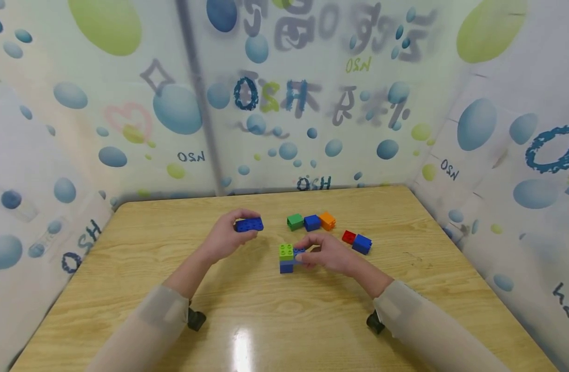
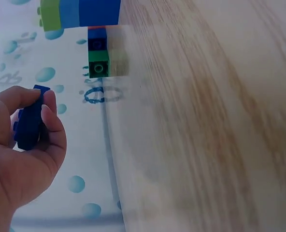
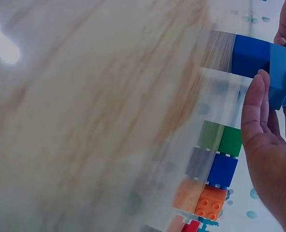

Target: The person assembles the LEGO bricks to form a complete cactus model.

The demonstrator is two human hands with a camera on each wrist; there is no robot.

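Note:
My left hand (image 1: pixel 225 235) holds a dark blue building brick (image 1: pixel 249 225) above the table, left of a small stack; the left wrist view shows thumb and fingers around this long brick (image 2: pixel 31 118). The stack has a dark blue brick (image 3: pixel 250 55) at the bottom, a lighter blue brick (image 3: pixel 278 77) across it and a lime green brick (image 1: pixel 286 252) on top. The lighter blue brick juts out to the right. My right hand (image 1: pixel 328 253) pinches that jutting end between thumb and fingers, which partly hide it.
Behind the stack stand a green brick (image 1: pixel 295 222), a blue brick (image 1: pixel 312 222) and an orange brick (image 1: pixel 327 221) in a row. To the right lie a red brick (image 1: pixel 349 237) and another blue brick (image 1: pixel 362 244). A patterned curtain (image 1: pixel 275 155) borders the wooden table (image 1: pixel 173 217).

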